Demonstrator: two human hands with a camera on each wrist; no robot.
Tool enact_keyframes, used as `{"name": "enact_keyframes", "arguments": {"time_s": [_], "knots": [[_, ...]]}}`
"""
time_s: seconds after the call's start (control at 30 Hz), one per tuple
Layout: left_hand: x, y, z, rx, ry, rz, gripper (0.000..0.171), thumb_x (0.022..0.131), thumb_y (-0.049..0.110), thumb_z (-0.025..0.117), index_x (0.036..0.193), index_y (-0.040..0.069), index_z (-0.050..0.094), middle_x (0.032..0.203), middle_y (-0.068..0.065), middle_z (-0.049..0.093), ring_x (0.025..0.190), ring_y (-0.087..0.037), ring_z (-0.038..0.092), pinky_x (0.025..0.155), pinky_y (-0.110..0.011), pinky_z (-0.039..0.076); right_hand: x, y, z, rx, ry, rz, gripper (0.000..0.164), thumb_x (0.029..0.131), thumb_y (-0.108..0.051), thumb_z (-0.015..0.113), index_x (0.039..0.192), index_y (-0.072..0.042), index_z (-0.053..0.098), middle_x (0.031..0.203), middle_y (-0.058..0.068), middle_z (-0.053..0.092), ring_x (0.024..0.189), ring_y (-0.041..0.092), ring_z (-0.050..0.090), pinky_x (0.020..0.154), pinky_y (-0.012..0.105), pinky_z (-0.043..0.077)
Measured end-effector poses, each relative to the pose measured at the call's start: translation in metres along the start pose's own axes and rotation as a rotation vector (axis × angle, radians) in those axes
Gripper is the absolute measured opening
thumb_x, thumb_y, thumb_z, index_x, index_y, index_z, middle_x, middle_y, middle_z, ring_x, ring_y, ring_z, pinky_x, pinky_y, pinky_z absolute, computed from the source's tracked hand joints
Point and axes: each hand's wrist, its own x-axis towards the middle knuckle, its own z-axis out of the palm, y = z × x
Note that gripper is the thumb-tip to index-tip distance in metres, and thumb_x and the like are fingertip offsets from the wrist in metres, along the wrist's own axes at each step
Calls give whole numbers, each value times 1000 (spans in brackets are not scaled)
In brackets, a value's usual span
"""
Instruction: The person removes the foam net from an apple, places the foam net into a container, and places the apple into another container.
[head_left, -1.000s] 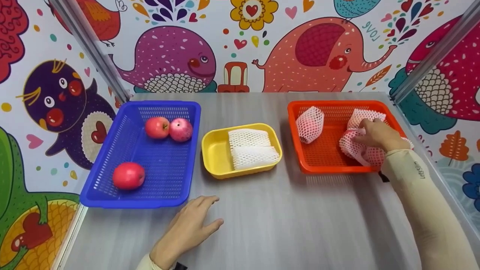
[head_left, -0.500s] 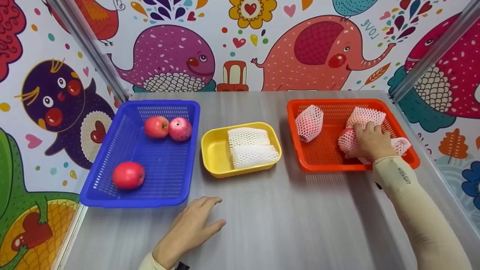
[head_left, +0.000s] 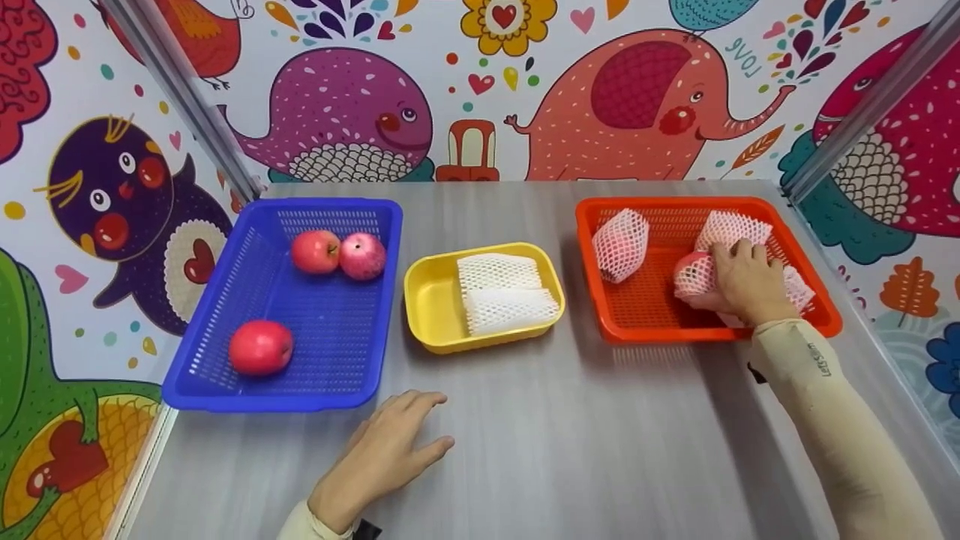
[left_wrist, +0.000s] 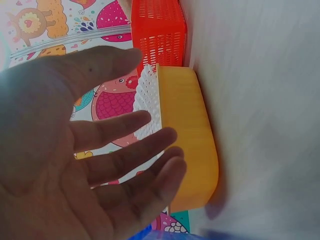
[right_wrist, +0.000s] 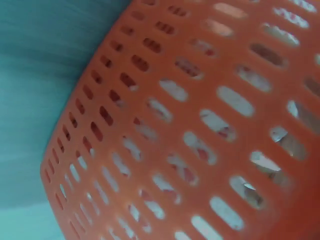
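Observation:
My right hand (head_left: 752,283) reaches into the red basket (head_left: 679,335), fingers and thumb curled over a red apple in a white foam net (head_left: 694,277). Part of that apple is hidden under the hand. Behind it lies another net-wrapped piece (head_left: 733,231), and a further foam net (head_left: 796,288) shows at the right of the wrist. In the right wrist view, the slotted basket wall (right_wrist: 165,120) blocks the hand. My left hand (head_left: 382,450) hovers with relaxed, spread fingers over the table, in front of the yellow tub (head_left: 435,304); nothing is held in it.
Several folded white foam nets (head_left: 502,292) lie in the yellow tub. To the left, a blue basket (head_left: 274,405) holds three bare apples, one of them at its front (head_left: 260,347). A netted apple (head_left: 621,246) sits at the red basket's left end. Printed walls enclose the table.
My right hand has come down and left over the netted apple, its fingers closing round it. The apple has shifted slightly left. My left hand stays almost still.

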Motion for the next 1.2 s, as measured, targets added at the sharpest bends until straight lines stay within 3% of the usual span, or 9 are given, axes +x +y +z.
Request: {"name": "enact_keyframes", "arguments": {"time_s": [0.13,0.27,0.53,0.77,1.0,1.2], "knots": [[0,0,0,-12,-6,-9,47,90,36,75,127,9,63,120,-4,65,107,-25,60,89,-46,50,-3,1,0,76,22,-1,102,73,-65,77,137,4,37,128,38,36,116,57,30,96,78,25],[-1,0,-1,-24,-17,-29,47,90,37,74,127,10,64,121,-5,64,108,-26,60,89,-47,49,-5,-1,6,110,-39,-17,105,75,-67,75,142,2,35,128,36,37,115,55,33,95,77,29],[-2,-1,0,-36,-30,-48,46,91,38,74,127,11,64,121,-5,64,108,-25,59,88,-47,50,-4,-14,5,39,-114,-65,105,74,-63,78,152,-7,35,129,38,30,118,57,26,98,77,26],[-2,0,2,-44,-15,-27,45,91,37,73,126,10,64,120,-2,64,106,-23,59,86,-45,49,8,-24,8,52,-170,-24,114,76,-60,78,152,4,21,135,46,33,121,63,32,103,76,19],[-1,0,2,-44,-42,-52,46,92,37,73,127,9,64,121,-3,64,108,-24,58,88,-47,49,-1,-21,5,128,-102,-45,105,81,-53,76,152,2,23,135,43,39,114,58,46,97,74,33],[0,-1,2,-33,-19,-41,45,91,36,73,127,10,64,121,-2,64,108,-24,59,88,-46,49,-15,-30,-19,320,-43,-14,119,76,-60,79,158,-5,12,144,34,34,119,51,42,93,73,39]]}}
